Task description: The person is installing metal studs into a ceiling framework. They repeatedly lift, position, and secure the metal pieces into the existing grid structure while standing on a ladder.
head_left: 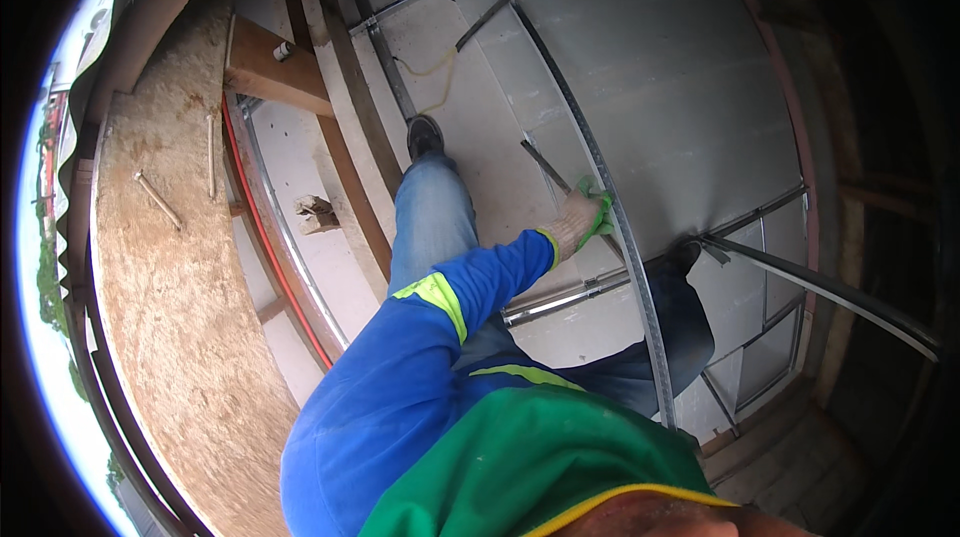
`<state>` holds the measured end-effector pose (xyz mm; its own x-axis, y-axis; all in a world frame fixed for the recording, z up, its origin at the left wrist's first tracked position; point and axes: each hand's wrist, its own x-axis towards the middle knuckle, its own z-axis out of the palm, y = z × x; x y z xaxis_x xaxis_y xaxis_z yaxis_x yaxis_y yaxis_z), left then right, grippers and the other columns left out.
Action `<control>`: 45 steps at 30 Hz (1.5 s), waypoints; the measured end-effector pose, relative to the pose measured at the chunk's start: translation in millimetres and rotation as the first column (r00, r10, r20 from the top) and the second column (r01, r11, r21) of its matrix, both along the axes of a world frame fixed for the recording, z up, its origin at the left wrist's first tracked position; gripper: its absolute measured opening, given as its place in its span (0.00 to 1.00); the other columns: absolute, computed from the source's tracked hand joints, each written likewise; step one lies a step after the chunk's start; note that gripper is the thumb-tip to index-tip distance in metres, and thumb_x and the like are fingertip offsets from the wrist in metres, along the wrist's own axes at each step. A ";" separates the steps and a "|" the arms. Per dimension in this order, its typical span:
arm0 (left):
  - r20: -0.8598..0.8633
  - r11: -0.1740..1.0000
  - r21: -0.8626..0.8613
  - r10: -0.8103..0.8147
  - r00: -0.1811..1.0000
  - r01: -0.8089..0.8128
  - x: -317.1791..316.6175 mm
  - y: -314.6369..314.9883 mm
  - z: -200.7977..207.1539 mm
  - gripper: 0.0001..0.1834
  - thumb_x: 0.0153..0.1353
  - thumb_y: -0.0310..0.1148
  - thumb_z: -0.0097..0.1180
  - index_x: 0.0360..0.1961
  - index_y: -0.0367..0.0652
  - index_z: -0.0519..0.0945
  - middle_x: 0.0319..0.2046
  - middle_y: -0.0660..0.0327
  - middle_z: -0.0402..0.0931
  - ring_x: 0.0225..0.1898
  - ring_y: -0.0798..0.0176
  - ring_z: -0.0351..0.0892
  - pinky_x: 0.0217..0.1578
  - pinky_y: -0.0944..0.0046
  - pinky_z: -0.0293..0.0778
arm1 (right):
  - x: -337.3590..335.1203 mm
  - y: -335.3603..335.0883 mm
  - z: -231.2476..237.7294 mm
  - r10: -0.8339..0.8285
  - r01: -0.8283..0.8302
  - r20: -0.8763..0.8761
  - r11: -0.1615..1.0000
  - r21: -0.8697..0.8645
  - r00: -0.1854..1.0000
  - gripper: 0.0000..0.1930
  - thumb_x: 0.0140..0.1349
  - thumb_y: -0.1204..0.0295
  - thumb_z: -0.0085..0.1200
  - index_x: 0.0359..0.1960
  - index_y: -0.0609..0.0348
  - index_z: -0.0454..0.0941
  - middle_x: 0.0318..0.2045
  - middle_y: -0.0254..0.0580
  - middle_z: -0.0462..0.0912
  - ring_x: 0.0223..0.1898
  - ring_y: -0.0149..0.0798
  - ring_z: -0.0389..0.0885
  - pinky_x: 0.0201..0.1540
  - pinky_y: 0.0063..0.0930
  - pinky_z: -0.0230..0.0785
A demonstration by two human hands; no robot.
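My left hand (580, 220), in a white and green work glove, reaches out at the end of a blue sleeve with a yellow-green band. It is closed around a long, thin, perforated metal rail (632, 267) that runs across pale grey panels (660, 87). A short dark metal strip (543, 165) lies just left of the hand. My right hand is out of view. My legs in blue jeans stand on the framing, with one dark shoe (424, 135) far ahead and the other shoe (684, 256) right of the rail.
A wide chipboard sheet (170, 317) with long nails (158, 199) on it curves along the left. Beside it are a wooden beam (275, 72), a red line (270, 247), shiny metal channels (560, 299), a yellow wire (437, 67) and a dark bar (830, 287) at the right.
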<state>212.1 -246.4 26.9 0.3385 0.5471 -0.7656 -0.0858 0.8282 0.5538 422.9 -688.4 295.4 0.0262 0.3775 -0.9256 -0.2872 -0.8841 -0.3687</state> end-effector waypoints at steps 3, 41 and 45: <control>0.006 0.999 0.017 -0.039 0.999 0.039 0.1 -12.4 10.0 0.32 0.70 0.29 0.62 0.72 0.38 0.66 0.43 0.57 0.82 0.33 0.63 0.84 0.30 0.61 0.87 | 4.5 8.9 7.0 0.131 -0.122 0.099 0.988 -0.095 0.986 0.28 0.76 0.58 0.61 0.67 0.70 0.76 0.22 0.35 0.79 0.21 0.29 0.76 0.24 0.27 0.66; 0.184 0.864 -0.108 0.504 0.844 -0.493 -47.5 161.3 -41.0 0.20 0.78 0.44 0.58 0.61 0.43 0.72 0.37 0.53 0.81 0.29 0.55 0.85 0.24 0.57 0.83 | -111.4 279.4 -29.7 0.374 -0.532 0.538 0.829 0.171 0.755 0.35 0.68 0.72 0.64 0.76 0.54 0.68 0.42 0.46 0.84 0.38 0.42 0.84 0.42 0.38 0.79; 0.155 0.888 -0.046 0.459 0.875 -0.458 -54.6 143.2 -48.2 0.21 0.78 0.44 0.57 0.62 0.43 0.70 0.38 0.53 0.81 0.30 0.55 0.85 0.23 0.58 0.83 | -132.8 273.7 -47.7 0.427 -0.579 0.559 0.806 0.121 0.711 0.34 0.70 0.68 0.60 0.77 0.55 0.65 0.37 0.56 0.86 0.35 0.56 0.88 0.39 0.43 0.81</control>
